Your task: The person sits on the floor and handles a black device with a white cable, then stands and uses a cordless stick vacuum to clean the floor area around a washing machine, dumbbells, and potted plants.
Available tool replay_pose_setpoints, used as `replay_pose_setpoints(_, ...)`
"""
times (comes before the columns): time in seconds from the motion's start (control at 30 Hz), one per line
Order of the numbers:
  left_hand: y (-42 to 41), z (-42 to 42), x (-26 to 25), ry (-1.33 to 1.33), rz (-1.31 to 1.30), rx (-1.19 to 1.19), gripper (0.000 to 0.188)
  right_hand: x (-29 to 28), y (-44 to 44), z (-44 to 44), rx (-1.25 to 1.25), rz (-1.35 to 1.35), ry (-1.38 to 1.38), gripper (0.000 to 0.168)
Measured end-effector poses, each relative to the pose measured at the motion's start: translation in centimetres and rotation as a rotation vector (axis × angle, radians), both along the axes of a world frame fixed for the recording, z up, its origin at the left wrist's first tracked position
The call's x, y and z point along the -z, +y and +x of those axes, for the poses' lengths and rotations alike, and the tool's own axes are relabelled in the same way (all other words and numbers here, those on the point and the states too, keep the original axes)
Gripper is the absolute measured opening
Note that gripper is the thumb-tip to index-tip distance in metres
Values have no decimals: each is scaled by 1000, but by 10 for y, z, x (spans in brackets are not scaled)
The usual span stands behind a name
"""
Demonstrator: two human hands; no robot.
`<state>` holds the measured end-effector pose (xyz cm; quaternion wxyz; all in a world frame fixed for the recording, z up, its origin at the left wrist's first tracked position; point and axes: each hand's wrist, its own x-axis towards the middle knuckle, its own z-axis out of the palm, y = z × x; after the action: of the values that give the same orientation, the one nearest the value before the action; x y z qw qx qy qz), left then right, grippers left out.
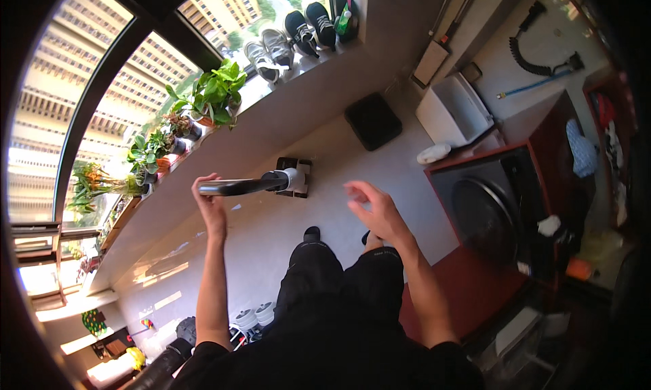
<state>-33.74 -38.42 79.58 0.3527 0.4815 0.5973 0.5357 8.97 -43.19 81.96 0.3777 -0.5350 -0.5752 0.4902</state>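
An upright floor cleaner [241, 186] stands before me, seen steeply from above. Its dark handle reaches left, and my left hand [212, 207] grips that end, with the fingers partly hidden. The light grey and black floor head [295, 179] rests on the pale floor [351, 186], near the wall under the window. My right hand [374, 207] hangs in the air above the floor, between the cleaner and the washing machine [483, 219]. It holds nothing, and its fingers are curled loosely and apart.
Potted plants [218, 92] and several shoes [300, 34] line the windowsill. A dark square object [374, 120] lies on the floor ahead. A white sink [457, 110] stands at right, beyond a red-brown cabinet [549, 135]. Grey-white round objects [254, 316] sit by my left side.
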Motion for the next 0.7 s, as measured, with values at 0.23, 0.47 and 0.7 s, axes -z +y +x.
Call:
replay_pose_setpoints(0.23, -66, 33, 5, 182, -1, 399, 44, -81, 22, -210, -374, 522, -653, 45)
replay_pose_setpoints(0.47, -143, 5, 99, -237, -508, 332, 35, 12, -60, -171, -329, -28, -889, 62)
replay_pose_setpoints(0.7, -319, 132, 218, -1095, -1591, 189, 76, 78, -243, -101, -142, -835, -628, 92)
